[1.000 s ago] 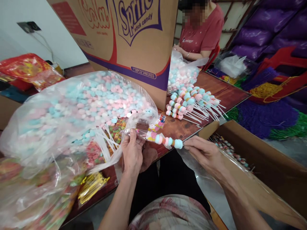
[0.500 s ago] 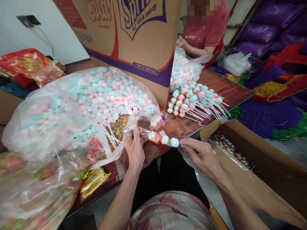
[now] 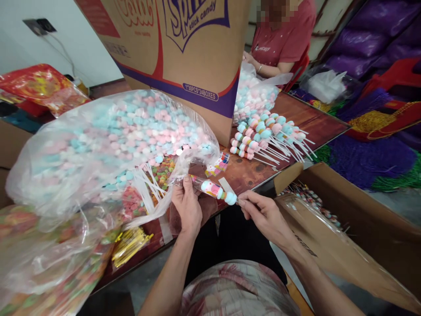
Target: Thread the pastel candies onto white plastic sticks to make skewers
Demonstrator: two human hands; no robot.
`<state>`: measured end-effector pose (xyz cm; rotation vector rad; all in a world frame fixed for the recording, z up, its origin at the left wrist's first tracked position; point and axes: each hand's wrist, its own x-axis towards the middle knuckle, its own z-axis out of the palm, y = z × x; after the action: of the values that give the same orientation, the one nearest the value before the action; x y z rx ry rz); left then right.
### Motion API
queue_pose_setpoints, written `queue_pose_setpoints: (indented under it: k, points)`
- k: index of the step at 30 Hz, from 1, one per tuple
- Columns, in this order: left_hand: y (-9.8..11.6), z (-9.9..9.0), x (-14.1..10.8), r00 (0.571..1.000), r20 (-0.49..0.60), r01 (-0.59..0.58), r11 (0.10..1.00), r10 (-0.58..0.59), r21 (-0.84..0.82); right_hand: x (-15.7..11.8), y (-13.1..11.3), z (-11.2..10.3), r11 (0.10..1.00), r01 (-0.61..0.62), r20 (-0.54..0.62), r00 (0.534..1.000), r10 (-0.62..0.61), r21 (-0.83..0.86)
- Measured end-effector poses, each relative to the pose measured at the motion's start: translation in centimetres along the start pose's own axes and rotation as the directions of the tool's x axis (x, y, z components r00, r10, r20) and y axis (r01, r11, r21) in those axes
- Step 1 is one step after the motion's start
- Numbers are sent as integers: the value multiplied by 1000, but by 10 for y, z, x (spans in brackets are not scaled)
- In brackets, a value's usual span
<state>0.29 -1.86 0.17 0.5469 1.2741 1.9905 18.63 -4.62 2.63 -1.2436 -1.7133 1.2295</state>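
Between my hands is a marshmallow skewer, its pale blue, white and pink pieces sitting partly or wholly inside a clear printed wrapper. My left hand pinches the wrapper's far end between thumb and fingers. The stick end is pinched in my right hand, just beyond the last blue marshmallow. Near my left hand, white sticks lie in front of the big bag of marshmallows. A small stack of printed wrappers rests on the table behind the skewer.
Finished-looking skewers are piled at the table's right. A large carton stands behind. An open cardboard box with skewers is at my right. Gold ties lie front left, beside a bag of gummy rings. Across sits another person.
My right hand has moved left toward my left hand, and the skewer has slid deeper into the wrapper. My left hand has barely moved.
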Motion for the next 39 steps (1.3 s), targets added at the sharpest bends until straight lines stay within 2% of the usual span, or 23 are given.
queue_pose_setpoints:
  k: [5, 8, 11, 13, 15, 18, 21, 24, 29, 32, 34, 36, 39]
  points:
    - [1, 0, -5, 997, 65, 31, 1000, -31, 2, 7, -2, 6, 998, -40, 47, 998, 38, 49]
    - [9, 3, -9, 984, 115, 140, 990, -136, -30, 8, -6, 11, 999, -51, -9, 999, 51, 16]
    - [13, 7, -17, 948, 192, 267, 963, -254, -46, 7, -7, 19, 999, -24, -61, 998, 21, -41]
    - [11, 9, -23, 930, 231, 305, 951, -287, -48, 9, -5, 27, 999, -15, -92, 996, 12, -35]
    - [6, 10, -29, 928, 239, 305, 952, -287, -42, 14, -1, 38, 999, -31, -138, 990, 35, 31]
    - [2, 9, -32, 941, 208, 274, 961, -265, -18, 24, 3, 53, 961, -83, -134, 983, 122, 262]
    - [8, 9, -25, 929, 234, 300, 953, -286, -29, 29, 1, 58, 837, -219, 28, 971, 237, 501]
    - [19, 8, -14, 908, 283, 346, 934, -308, -94, 26, -1, 52, 659, -390, 233, 919, 317, 643]
    - [21, 7, -11, 869, 336, 419, 901, -363, -111, 23, 1, 46, 334, -587, 515, 809, 283, 738]
    - [17, 5, -17, 845, 365, 453, 886, -391, -98, 31, 0, 52, 238, -623, 568, 780, 263, 745]
    - [15, 4, -20, 832, 385, 462, 883, -400, -80, 39, -4, 59, 242, -599, 536, 797, 279, 764]
    - [16, 3, -21, 830, 387, 457, 887, -401, -62, 44, -9, 65, 308, -539, 456, 837, 303, 784]
    - [22, 0, -18, 827, 391, 451, 892, -404, -31, 41, -15, 70, 538, -414, 280, 906, 316, 734]
